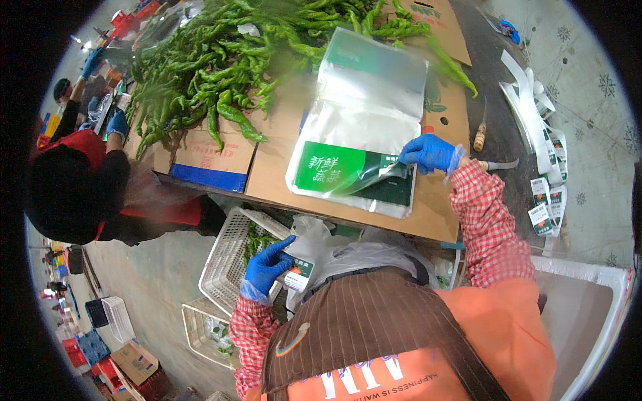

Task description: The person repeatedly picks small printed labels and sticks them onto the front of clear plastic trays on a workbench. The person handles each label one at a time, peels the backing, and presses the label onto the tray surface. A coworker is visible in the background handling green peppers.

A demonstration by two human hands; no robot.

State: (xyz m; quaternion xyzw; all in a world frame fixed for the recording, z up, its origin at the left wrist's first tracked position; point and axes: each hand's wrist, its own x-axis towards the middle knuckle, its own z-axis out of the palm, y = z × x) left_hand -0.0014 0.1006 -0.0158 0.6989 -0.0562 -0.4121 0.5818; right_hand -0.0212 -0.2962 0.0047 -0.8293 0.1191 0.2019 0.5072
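Observation:
My right hand [428,152], in a blue glove, pinches the edge of the top bag on a stack of clear plastic bags [374,100] with green printed bands. That edge is lifted and curls over the stack, which lies on flattened cardboard. Close to my apron, my left hand [269,262], also gloved in blue, is closed on a small green-and-white label [298,274]. Crumpled clear plastic [314,237] lies beside its fingertips; whether the hand grips that too, I cannot tell. Long green peppers [221,73] are heaped beyond the stack.
A knife with a wooden handle [480,137] and a curved blade [501,164] lie right of the stack. Strips of labels [535,134] hang farther right. A white plastic crate [224,257] stands below the table edge. At left, another person [73,180] works by the peppers.

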